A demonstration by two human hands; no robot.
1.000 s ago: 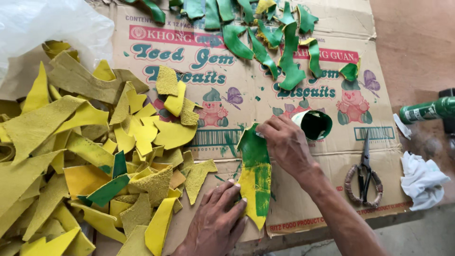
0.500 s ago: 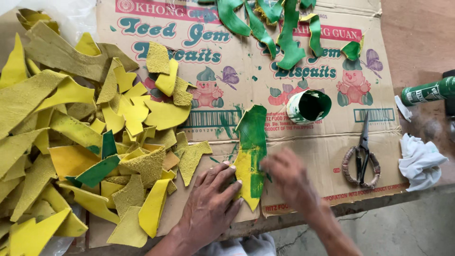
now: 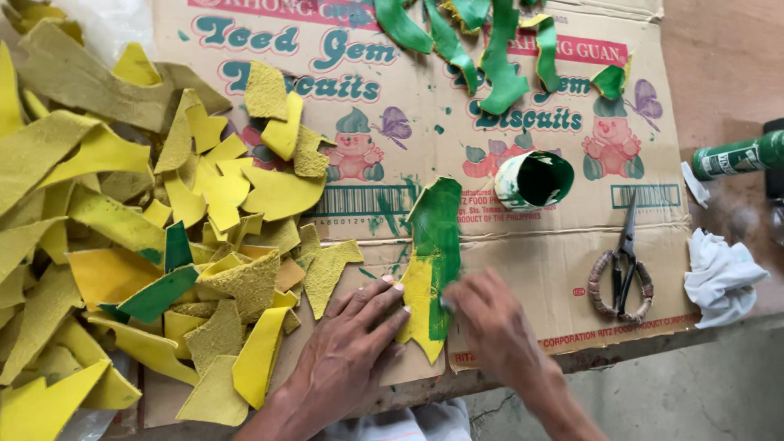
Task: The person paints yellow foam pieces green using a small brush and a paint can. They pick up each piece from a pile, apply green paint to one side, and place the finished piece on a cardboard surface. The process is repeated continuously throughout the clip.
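1. The left hand (image 3: 347, 355) lies flat, fingers spread, their tips pressing the lower left edge of the half-painted yellow leather piece (image 3: 431, 269).
2. The right hand (image 3: 494, 327) is blurred at the piece's lower right edge; I cannot tell whether its fingers pinch anything.
3. The piece lies on the flattened cardboard box (image 3: 523, 269), its long axis running 12 to 6 o'clock, green at the top and right, yellow at the bottom left.
4. Both hands touch its 6 o'clock end, one on each side.
5. The paint cup (image 3: 535, 180) sits at 1 o'clock from the piece, the scissors (image 3: 622, 265) at 3 o'clock, the yellow scrap pile (image 3: 139, 237) at 9 o'clock.
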